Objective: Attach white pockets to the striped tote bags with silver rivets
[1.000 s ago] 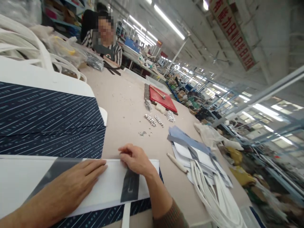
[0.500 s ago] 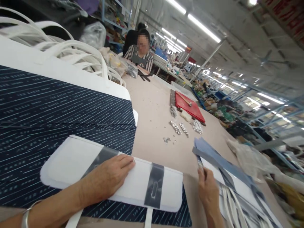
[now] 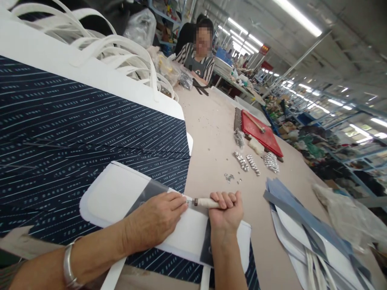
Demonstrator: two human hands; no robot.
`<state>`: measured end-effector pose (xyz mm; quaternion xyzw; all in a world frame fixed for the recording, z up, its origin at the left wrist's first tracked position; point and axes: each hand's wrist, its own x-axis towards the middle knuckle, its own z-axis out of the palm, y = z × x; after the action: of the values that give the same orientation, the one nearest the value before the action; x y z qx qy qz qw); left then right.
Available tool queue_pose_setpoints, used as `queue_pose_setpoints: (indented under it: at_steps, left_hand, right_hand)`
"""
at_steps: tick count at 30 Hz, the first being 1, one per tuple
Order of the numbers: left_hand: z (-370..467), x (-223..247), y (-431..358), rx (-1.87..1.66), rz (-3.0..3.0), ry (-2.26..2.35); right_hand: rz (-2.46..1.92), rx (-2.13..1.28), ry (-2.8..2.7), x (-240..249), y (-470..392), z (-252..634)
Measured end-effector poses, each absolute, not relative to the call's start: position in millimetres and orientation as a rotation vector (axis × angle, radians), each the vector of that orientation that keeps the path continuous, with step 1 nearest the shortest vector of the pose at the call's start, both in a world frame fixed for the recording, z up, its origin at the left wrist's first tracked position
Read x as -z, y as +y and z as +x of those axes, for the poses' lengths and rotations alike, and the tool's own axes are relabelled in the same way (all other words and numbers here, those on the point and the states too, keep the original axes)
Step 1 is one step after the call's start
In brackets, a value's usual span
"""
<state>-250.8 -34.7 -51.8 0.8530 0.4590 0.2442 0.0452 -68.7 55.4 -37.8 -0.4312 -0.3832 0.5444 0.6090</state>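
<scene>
A white panel (image 3: 117,189) with rounded corners and dark grey cross strips lies over navy patterned sheets (image 3: 127,137). My left hand (image 3: 157,219) rests on this panel, fingertips pressed together near its upper edge; whatever they pinch is too small to make out. My right hand (image 3: 226,211) is wrapped round the pale handle of an awl (image 3: 207,203), held almost level above the panel. Its metal tip points left and meets the fingertips of my left hand. White straps (image 3: 114,274) hang from the panel's lower edge.
White looped handles (image 3: 121,52) line the far side of the navy sheets. Small metal pieces (image 3: 229,177) and bundled fasteners (image 3: 252,164) lie mid-table, near a red board (image 3: 261,135) bearing a hammer (image 3: 254,122). Stacked panels (image 3: 298,219) stand at right. A person (image 3: 196,60) sits opposite.
My right hand has moved left from beside the stacked panels, bringing the awl to my left fingertips. My left hand stays on the panel. The whole view has shifted.
</scene>
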Motion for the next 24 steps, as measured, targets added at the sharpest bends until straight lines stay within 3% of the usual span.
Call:
queue_pose_setpoints:
  at_steps: [13, 24]
  left_hand:
    - [-252, 54, -34, -0.724, 2.51, 1.379]
    - [-254, 58, -34, -0.785, 2.479, 1.349]
  right_hand:
    - [-0.983, -1.272, -0.89, 48, 57, -77]
    - [-0.772, -1.332, -0.912, 20, 36, -109]
